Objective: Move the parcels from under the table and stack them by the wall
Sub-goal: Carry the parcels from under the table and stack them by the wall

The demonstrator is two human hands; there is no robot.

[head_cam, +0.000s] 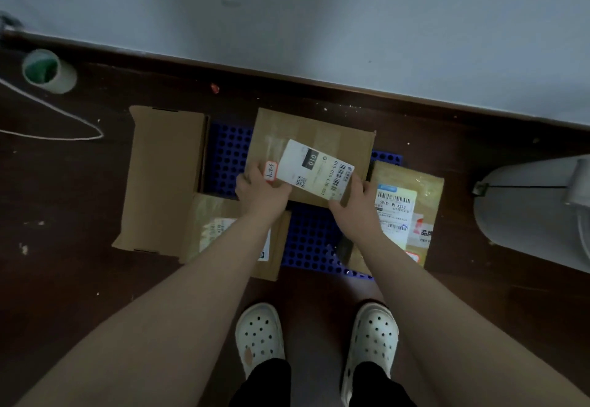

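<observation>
Left hand and right hand clamp the box at its near corners, keeping it level over the mat by the wall; possibly not yet resting.

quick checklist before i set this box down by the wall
1. Left hand grips the held box at its near left corner: ok.
2. Right hand grips the near right corner: ok.
3. Held box is over the blue mat, between the plain box and the labelled parcel: ok.
4. Far edge roughly parallel to the wall: ok.
5. Box bottom already resting on the mat: cannot tell.
6. Gap left beside the labelled parcel: cannot tell.
</observation>
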